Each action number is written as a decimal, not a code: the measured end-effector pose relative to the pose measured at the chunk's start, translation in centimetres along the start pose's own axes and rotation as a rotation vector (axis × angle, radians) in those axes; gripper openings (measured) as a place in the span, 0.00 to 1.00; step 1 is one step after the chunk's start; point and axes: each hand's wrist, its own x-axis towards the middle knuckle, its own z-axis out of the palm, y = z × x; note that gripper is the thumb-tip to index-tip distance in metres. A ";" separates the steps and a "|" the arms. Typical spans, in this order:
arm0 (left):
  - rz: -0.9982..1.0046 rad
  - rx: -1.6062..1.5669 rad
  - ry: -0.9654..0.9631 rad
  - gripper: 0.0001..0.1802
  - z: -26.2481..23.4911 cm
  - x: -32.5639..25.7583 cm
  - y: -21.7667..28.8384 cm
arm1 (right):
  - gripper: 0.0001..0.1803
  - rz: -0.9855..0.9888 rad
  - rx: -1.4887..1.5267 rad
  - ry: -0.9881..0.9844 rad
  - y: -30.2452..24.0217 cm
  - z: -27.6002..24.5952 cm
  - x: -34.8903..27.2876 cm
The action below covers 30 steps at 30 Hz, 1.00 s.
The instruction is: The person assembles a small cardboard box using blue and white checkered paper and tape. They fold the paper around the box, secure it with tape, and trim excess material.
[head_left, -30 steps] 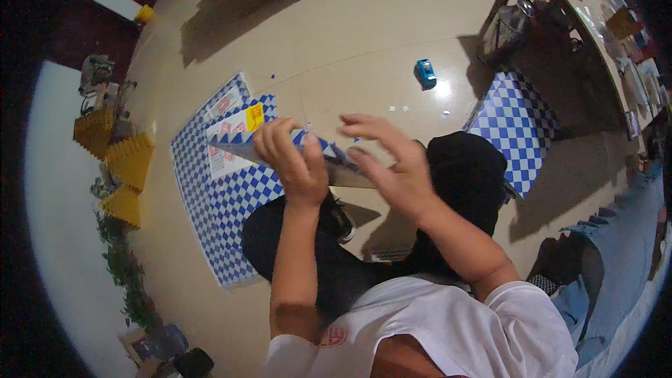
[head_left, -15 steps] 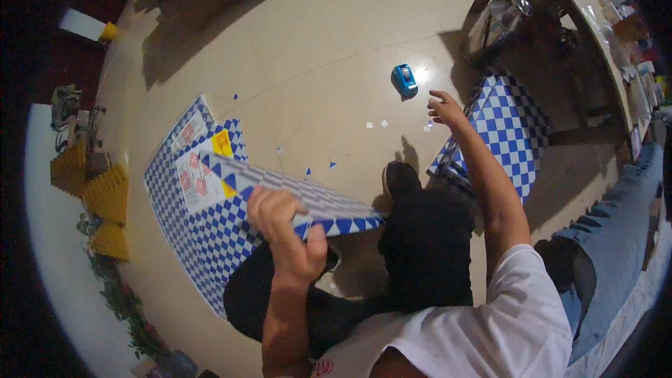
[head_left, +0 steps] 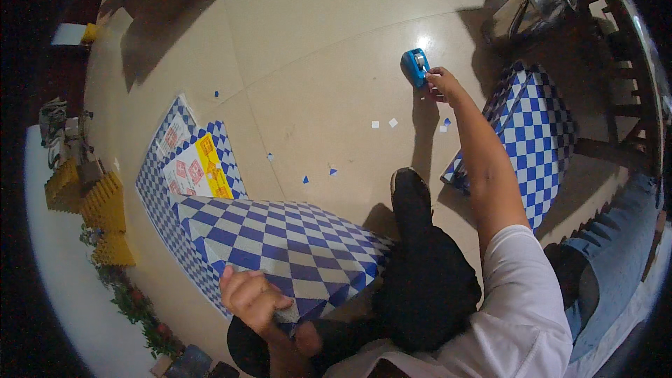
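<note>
My left hand is closed on the near edge of a blue-and-white checkered sheet, its fingers curled over it. The sheet looks folded and slopes across my legs. Under its far left part lies another checkered piece with a white-and-yellow printed panel. My right arm is stretched forward, and my right hand pinches at the cutter end of a blue tape dispenser on the floor. The tape between the fingertips is too small to see clearly.
A checkered bag-like piece stands to the right, beside a wooden table frame and a metal vessel. Small white squares and blue triangles are scattered on the floor. Yellow zigzag pieces line the left side.
My right hand has reached forward to the tape dispenser, its fingers closing at the cutter end. My left hand has come down and nearer with the checkered sheet, turning its broad face up.
</note>
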 end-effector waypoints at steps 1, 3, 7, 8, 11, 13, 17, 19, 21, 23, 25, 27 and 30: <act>-0.056 -0.001 0.088 0.19 1.3 0.7 2.4 | 0.19 -0.007 0.010 0.017 0.1 -0.2 0.5; -0.016 -0.007 0.041 0.23 1.6 0.9 2.0 | 0.18 -0.018 0.038 0.057 0.3 -0.7 1.6; -0.027 -0.002 -0.098 0.29 0.9 -0.2 1.6 | 0.17 -0.062 0.037 -0.036 1.1 -1.1 3.7; -0.129 0.005 -0.040 0.31 1.2 0.1 3.1 | 0.16 -0.078 0.090 -0.038 1.4 -0.5 3.3; -0.134 0.014 -0.124 0.30 0.9 1.7 3.8 | 0.13 -0.095 0.275 -0.063 2.3 0.2 0.4; -0.138 0.025 -0.151 0.29 0.9 2.0 4.0 | 0.12 -0.076 0.400 -0.130 3.1 -0.1 0.0; -0.132 0.064 -0.236 0.28 0.6 0.2 3.1 | 0.09 -0.116 0.637 -0.076 3.9 1.6 -2.1; -0.139 0.027 -0.127 0.27 1.9 0.7 3.4 | 0.09 -0.110 0.644 -0.113 4.2 2.0 -2.5; -0.085 -0.003 -0.147 0.26 2.1 1.3 3.4 | 0.10 -0.122 0.617 -0.101 6.2 1.6 -0.9; 0.011 -0.002 -0.289 0.25 1.3 1.5 3.0 | 0.10 -0.137 0.592 -0.053 7.1 1.3 0.0; 0.115 -0.018 -0.303 0.24 0.6 0.6 0.5 | 0.11 -0.151 0.559 0.006 7.2 2.6 -0.1; 0.144 -0.036 -0.197 0.22 1.4 -1.3 -1.1 | 0.12 -0.208 0.360 0.158 6.5 3.8 0.0; -0.019 -0.045 -0.045 0.20 2.7 1.2 3.4 | 0.15 -0.248 -0.121 0.378 6.5 1.6 2.0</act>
